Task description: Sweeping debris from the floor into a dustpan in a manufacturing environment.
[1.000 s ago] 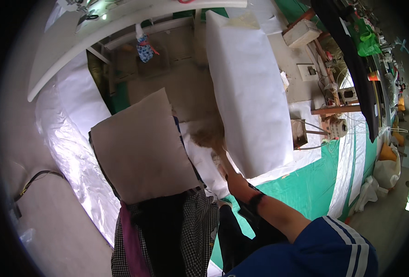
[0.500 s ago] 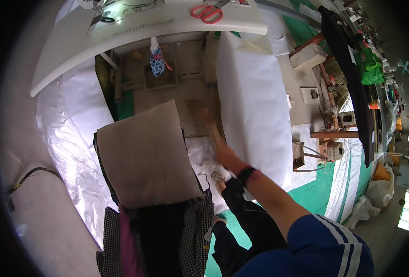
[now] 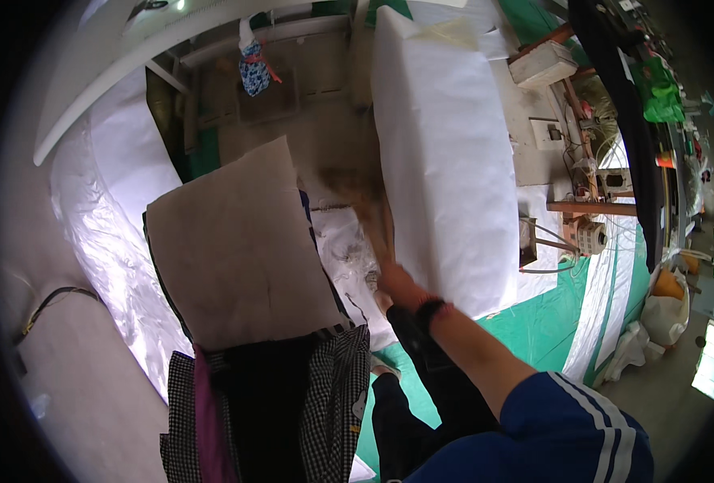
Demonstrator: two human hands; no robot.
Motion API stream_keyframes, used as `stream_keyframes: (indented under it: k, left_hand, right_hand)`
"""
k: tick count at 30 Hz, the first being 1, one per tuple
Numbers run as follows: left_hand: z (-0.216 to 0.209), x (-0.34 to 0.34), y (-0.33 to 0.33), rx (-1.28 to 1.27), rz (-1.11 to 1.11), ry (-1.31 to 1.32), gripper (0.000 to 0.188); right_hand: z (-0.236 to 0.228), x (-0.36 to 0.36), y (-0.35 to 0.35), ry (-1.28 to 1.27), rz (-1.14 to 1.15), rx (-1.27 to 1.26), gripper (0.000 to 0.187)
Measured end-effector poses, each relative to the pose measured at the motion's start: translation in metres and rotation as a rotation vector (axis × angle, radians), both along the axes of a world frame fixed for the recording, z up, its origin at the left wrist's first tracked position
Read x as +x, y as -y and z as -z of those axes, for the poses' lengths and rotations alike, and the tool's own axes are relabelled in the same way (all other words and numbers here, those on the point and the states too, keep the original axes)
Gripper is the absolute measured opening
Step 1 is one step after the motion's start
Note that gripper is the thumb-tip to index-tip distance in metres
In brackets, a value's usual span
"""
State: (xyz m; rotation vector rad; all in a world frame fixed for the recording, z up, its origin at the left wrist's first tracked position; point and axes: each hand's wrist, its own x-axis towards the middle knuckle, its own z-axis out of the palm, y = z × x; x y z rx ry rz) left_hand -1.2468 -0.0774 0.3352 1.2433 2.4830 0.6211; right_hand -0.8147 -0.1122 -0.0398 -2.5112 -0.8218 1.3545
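My right hand, with a dark band on its wrist, is closed around the handle of what looks like a short broom. The broom points away from me, its brown far end smeared by motion over the grey floor under the table. It runs close along a tall white-covered block. To its left stands a seat with a beige cover, with a whitish crumpled sheet on the floor between. My left hand is out of the picture.
A white table edge crosses the far left, with a blue patterned cloth bundle hanging below it. Dark and checked garments lie by the seat. Wiring and a wooden frame stand at the right. Green sheeting covers floor.
The whole view has shifted, so the scissors on the table have left it. My right hand keeps hold of the broom, whose blurred end has swung slightly.
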Motion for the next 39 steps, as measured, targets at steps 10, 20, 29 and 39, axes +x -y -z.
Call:
stream_keyframes:
  k: [10,20,29,39]
  left_hand:
    - [0.033,-0.073,0.016,0.247,0.335,0.212,0.044]
    - [0.143,-0.099,0.201,0.083,0.244,0.635,0.064]
    - [0.234,0.124,0.310,-1.031,0.246,1.543,0.053]
    - [0.336,0.241,0.242,-0.781,0.624,0.748,0.023]
  right_hand:
    - [-0.094,-0.123,0.200,-0.106,-0.016,-0.114,0.065]
    - [-0.038,-0.094,0.160,-0.180,0.122,0.155,0.034]
    - [-0.127,-0.177,0.320,-0.362,0.396,0.178,0.049]
    - [-0.089,-0.106,0.595,-0.428,0.643,0.099,0.043]
